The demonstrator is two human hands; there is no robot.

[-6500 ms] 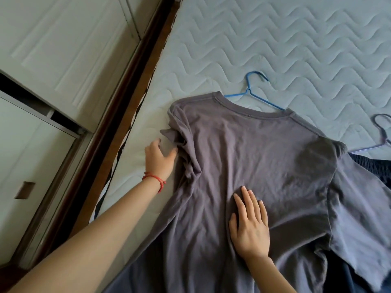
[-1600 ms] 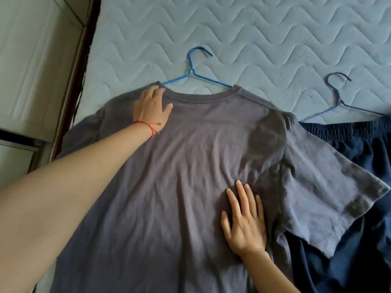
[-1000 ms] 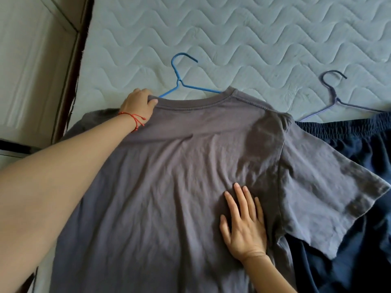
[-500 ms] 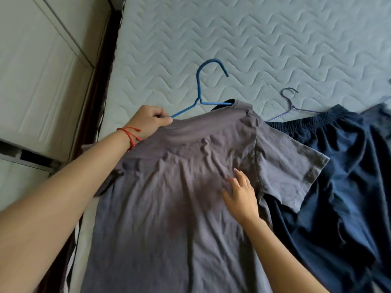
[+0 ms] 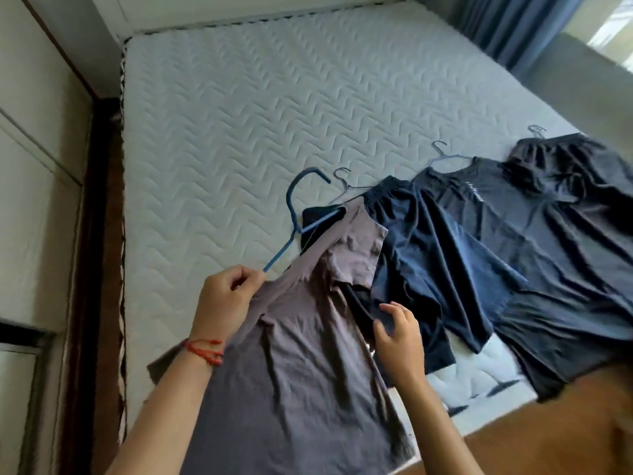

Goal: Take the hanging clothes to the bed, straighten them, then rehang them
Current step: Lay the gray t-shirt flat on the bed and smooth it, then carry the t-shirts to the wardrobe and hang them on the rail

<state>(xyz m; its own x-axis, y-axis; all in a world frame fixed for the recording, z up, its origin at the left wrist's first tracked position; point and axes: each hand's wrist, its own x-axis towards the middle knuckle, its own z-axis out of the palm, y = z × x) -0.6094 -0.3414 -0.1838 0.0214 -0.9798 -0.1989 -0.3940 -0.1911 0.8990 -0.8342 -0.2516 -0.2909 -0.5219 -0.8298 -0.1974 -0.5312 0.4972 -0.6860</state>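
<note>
Evidently lifting for the rehang: left hand (image 5: 224, 299) clenched around the shoulder of the grey T-shirt (image 5: 294, 365) and the arm of the blue hanger (image 5: 298, 214) inside it, raising both off the bed (image 5: 239, 108) so the cloth can drop straight. Hook of that hanger standing up and away from the left hand, free to catch a rail. Right hand (image 5: 397, 341) just right of the grey T-shirt, fingers loosely curled at its side edge; pinching the cloth or merely steadying it, cannot tell, since the fingertips sit against dark fabric. Right of the grey T-shirt, laid flat in a row on the bed, probably awaiting their turn: navy shorts (image 5: 428, 269), then a dark top (image 5: 548, 255), then another dark garment (image 5: 589, 169) at the far right, each with a thin hanger hook showing at its upper end. Far sleeve of the grey T-shirt folded behind the body and only partly visible; hem cut off at the lower frame edge. White lettering on the dark top too small to read, and the far-right pieces smeared by motion blur.
</note>
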